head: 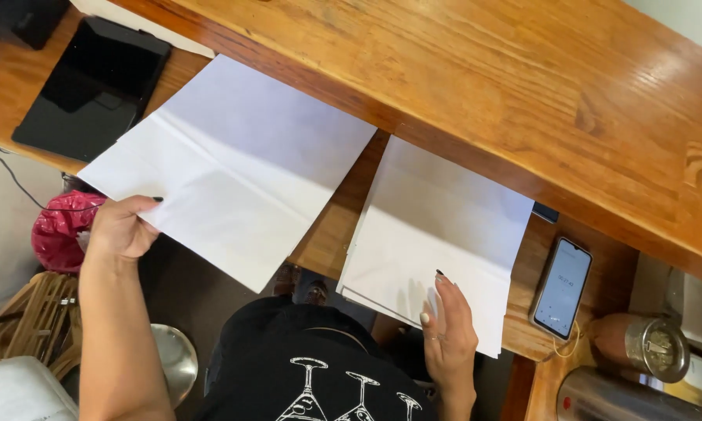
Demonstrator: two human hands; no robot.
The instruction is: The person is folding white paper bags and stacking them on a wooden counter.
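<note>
A large white paper sheet (234,164) with fold creases lies over the edge of a wooden counter (460,70). My left hand (121,228) pinches its near-left edge. To the right lies a stack of white sheets (444,222), its near edge hanging past the counter. My right hand (447,331) rests flat on the stack's near edge, fingers stretched out and slightly apart, gripping nothing.
A black tablet (94,86) lies at the far left of the counter. A smartphone (563,287) with a lit screen sits right of the stack, beside a metal jar (647,343). A pink bag (59,230), wooden chair (35,320) and metal stool (172,359) stand below.
</note>
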